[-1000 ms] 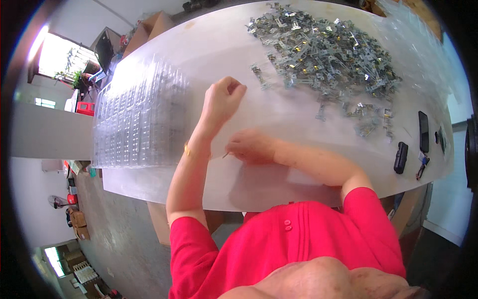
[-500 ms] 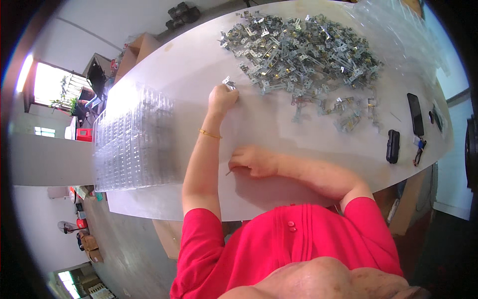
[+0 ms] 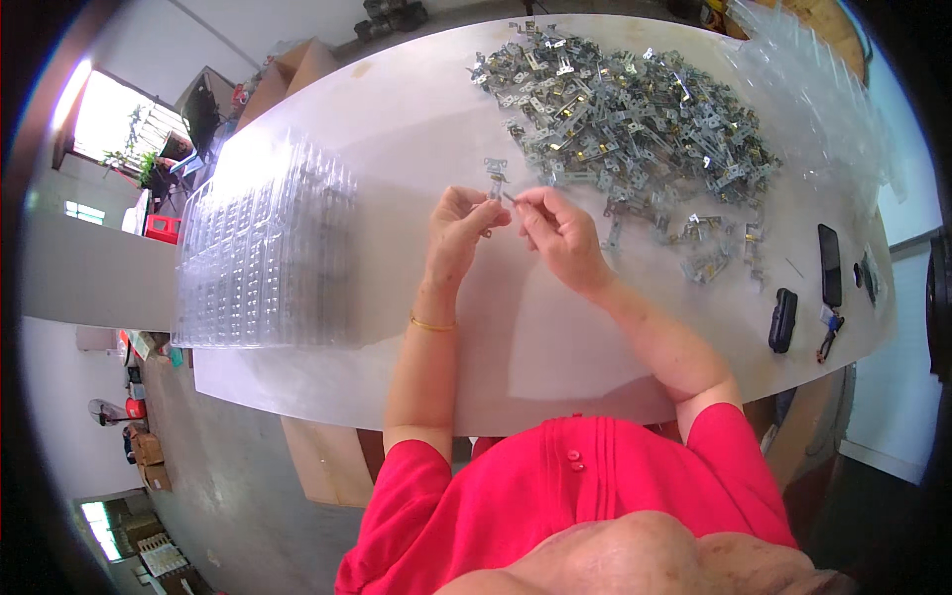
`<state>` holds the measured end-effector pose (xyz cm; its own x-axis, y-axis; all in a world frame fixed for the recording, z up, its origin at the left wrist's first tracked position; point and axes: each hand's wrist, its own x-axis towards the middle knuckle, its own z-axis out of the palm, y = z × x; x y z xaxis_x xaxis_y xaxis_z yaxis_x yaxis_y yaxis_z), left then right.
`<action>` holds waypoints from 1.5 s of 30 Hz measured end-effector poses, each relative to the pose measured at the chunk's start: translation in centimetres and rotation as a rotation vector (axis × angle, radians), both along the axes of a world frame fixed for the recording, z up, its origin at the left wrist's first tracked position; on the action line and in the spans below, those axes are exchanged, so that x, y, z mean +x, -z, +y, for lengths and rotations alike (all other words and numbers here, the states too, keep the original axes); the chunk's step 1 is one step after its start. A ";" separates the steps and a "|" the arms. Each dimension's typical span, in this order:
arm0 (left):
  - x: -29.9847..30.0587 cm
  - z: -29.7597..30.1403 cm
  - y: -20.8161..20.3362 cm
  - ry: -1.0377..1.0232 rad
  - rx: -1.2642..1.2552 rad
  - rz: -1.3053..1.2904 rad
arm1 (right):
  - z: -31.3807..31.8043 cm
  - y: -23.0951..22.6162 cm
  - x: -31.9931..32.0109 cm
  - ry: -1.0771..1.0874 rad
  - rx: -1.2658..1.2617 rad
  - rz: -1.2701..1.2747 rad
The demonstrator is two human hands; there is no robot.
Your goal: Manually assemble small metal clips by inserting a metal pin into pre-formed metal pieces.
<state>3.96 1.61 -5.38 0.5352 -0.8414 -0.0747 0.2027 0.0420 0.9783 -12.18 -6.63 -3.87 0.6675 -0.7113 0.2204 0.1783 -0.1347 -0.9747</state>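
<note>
Between the thumb and fingers of my left hand [image 3: 458, 233] is a small silvery metal bracket [image 3: 496, 167], its slotted end pointing away from me. A brassy bit shows on the bracket's middle. My right hand [image 3: 563, 236] pinches a thin rod [image 3: 509, 197], whose tip reaches the bracket beside my left fingertips; whether it touches cannot be made out. Both hands are just above the white table [image 3: 397, 377]. Past them, to the right, lies a large heap of similar metal brackets [image 3: 635, 119], with several loose ones [image 3: 706, 263] at its near edge.
A stack of clear plastic trays [image 3: 263, 248] stands at the left. Crumpled clear plastic sheeting [image 3: 813, 109] covers the far right. Along the right edge lie a black phone [image 3: 829, 263], a black case [image 3: 783, 319], a small tool with blue on it [image 3: 830, 337] and a thin pin [image 3: 794, 268].
My right hand has risen from the near table to meet my left, bringing the thin rod to the bracket. My left hand has come slightly nearer to me, still holding the bracket.
</note>
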 end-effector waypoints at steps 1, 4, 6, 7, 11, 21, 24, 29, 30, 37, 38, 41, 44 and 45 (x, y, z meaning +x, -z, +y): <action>-0.1 0.2 0.2 -0.001 -0.002 0.005 | -0.1 -0.3 0.4 0.033 -0.020 0.019; -0.5 0.5 0.6 -0.030 -0.087 0.065 | -0.5 0.0 1.4 0.098 -0.075 0.058; -0.8 0.4 0.6 -0.029 -0.107 0.044 | -0.4 0.1 1.8 0.127 -0.107 0.079; -0.8 0.4 0.8 -0.035 -0.107 0.047 | -0.3 0.0 1.9 0.133 -0.090 0.079; -0.5 0.3 1.5 -0.054 -0.084 -0.034 | 0.1 0.4 2.6 0.158 -0.070 0.091; -0.4 -0.2 2.8 -0.067 -0.080 -0.276 | -0.5 0.9 1.9 0.201 -0.077 0.134; -0.6 -0.3 2.6 -0.088 -0.053 -0.383 | -0.7 0.9 1.8 0.219 -0.097 0.108; -0.5 -0.2 2.6 -0.113 -0.067 -0.458 | -0.7 1.0 1.7 0.249 -0.234 0.138; -0.5 -0.1 2.6 -0.118 -0.066 -0.496 | -0.7 1.0 1.7 0.249 -0.234 0.137; -1.0 -0.1 2.0 -0.183 -0.094 -0.677 | -0.5 0.2 1.5 0.233 -0.231 0.169; -1.1 -0.1 1.9 -0.175 -0.106 -0.720 | -0.4 0.2 1.5 0.235 -0.227 0.150; -1.4 -0.1 1.7 -0.162 -0.128 -0.799 | -0.6 -0.2 1.3 0.191 -0.185 0.183; -1.7 -0.3 1.6 -0.158 -0.153 -0.867 | -0.8 -0.3 1.3 0.198 -0.155 0.191; -1.8 -0.3 1.6 -0.162 -0.164 -0.899 | -1.0 -0.2 1.3 0.200 -0.155 0.192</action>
